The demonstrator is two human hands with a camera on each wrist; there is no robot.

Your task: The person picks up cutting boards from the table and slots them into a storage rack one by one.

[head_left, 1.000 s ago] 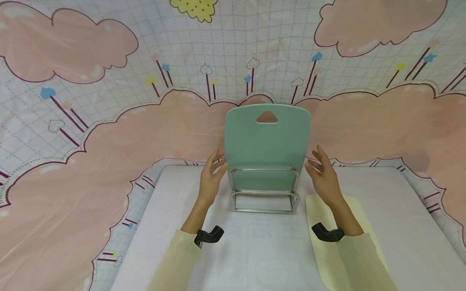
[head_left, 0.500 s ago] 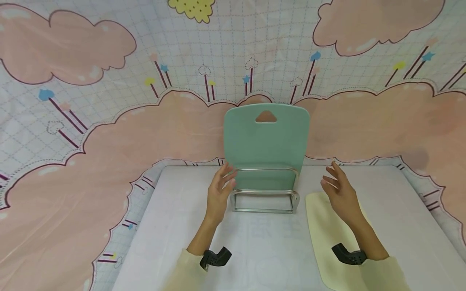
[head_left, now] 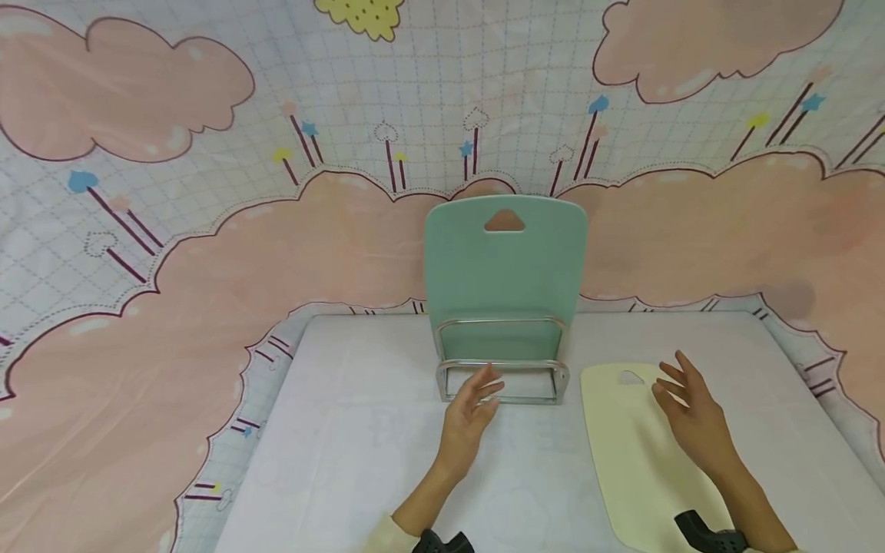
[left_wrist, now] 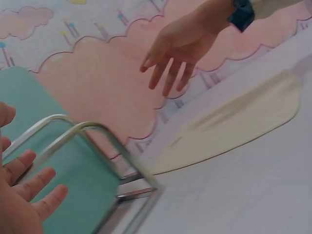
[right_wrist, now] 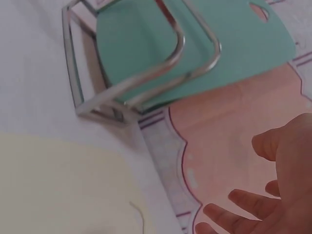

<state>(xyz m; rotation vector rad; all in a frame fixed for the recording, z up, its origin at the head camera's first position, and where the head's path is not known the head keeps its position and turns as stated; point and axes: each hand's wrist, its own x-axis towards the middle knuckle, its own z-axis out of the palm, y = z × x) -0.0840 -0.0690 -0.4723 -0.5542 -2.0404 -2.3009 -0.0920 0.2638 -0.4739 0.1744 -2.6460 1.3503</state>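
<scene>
A green cutting board with a handle slot stands upright in a metal rack at the back of the table. My left hand hovers in front of the rack, fingers loosely extended and holding nothing. On the right a pale yellow cutting board lies flat on the table. Above that board my right hand hangs in the air with relaxed fingers, apart from it. The left wrist view shows the rack's bars close beside the left fingers. In the right wrist view the right fingers are spread and touch nothing.
A white cloth covers the table. Behind it hangs a patterned curtain with pink clouds, reaching down around the table's back and side edges.
Both hands have drawn back from the sides of the green cutting board. The left hand moved right and nearer; the right hand moved right and nearer, over the yellow board. Both boards stayed put.
</scene>
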